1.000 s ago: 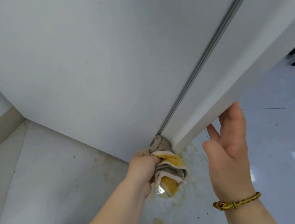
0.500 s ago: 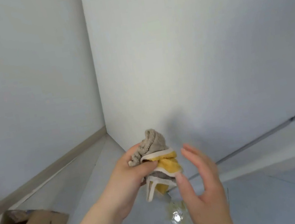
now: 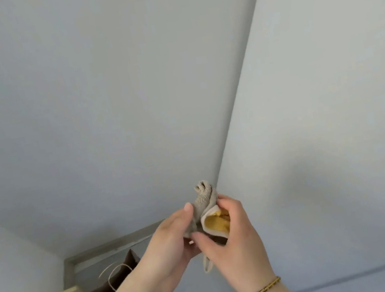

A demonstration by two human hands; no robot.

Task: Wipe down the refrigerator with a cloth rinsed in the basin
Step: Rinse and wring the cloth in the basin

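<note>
Cloth: a bunched grey-beige terry cloth (image 3: 207,200) with a yellow inner face and pale trim, at lower centre of the frame. It is held up in front of the refrigerator's near vertical edge, and contact with it cannot be told.
Left hand: the left hand (image 3: 170,246) grips the cloth's grey side, thumb and fingers curled round it.
Right hand: the right hand (image 3: 235,243) pinches the yellow fold, fingers curled. It has a woven yellow cord bracelet (image 3: 259,290) at the wrist.
Refrigerator: a tall, plain white refrigerator panel (image 3: 322,124) fills the right of the frame.
Surroundings: a pale grey wall (image 3: 75,89) at upper left and brown paper bags (image 3: 114,278) on the floor at lower left.
Progress: probably mid-task. The cloth looks to be getting refolded between strokes, not wiping. No streaks show, so how much of the panel is cleaned cannot be told. No basin is in view.
</note>
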